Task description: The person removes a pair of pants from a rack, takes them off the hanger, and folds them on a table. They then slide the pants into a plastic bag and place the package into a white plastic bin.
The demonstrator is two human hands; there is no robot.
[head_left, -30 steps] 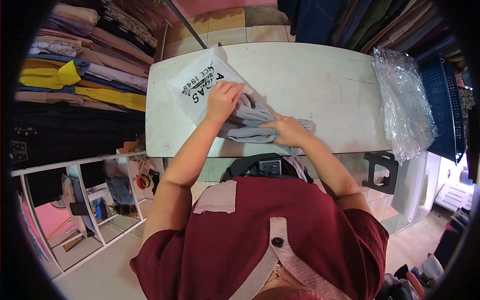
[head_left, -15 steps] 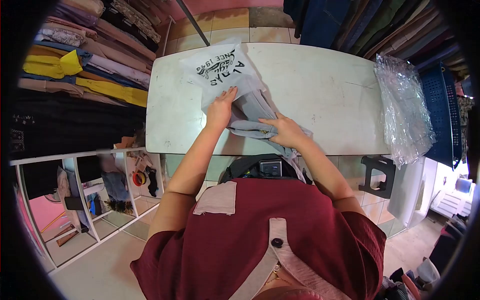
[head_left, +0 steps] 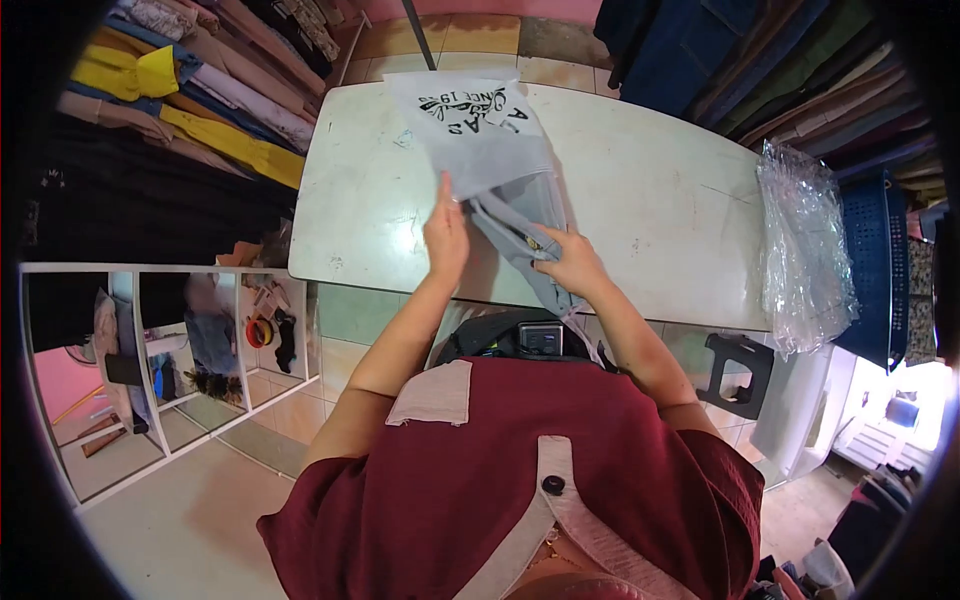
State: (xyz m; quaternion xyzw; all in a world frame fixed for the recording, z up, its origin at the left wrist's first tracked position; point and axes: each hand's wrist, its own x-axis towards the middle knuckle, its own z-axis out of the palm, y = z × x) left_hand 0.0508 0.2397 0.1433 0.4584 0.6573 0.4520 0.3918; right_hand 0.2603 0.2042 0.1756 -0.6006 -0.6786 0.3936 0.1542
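A white plastic bag (head_left: pixel 487 150) with black lettering lies on the white table, its opening facing me. A folded grey garment (head_left: pixel 513 245), with a small yellowish metal detail at its edge, reaches partly into the bag. My left hand (head_left: pixel 447 238) holds the left edge of the bag's opening, index finger pointing up along it. My right hand (head_left: pixel 573 265) grips the grey garment outside the bag, fingers on top and thumb toward the left. A strap-like end of the cloth hangs over the table's front edge.
The white table (head_left: pixel 670 215) carries a stack of clear plastic packaging (head_left: pixel 805 245) at its right end. Beside it stands a blue perforated basket (head_left: pixel 872 265). Clothes (head_left: pixel 180 110) hang at left and right. A white shelf unit (head_left: pixel 137 350) and a black stool (head_left: pixel 738 370) stand below table height.
The garment has turned more lengthwise and reaches the bag's opening. My left hand has moved from on top of the bag to its lower left edge. The view has shifted slightly.
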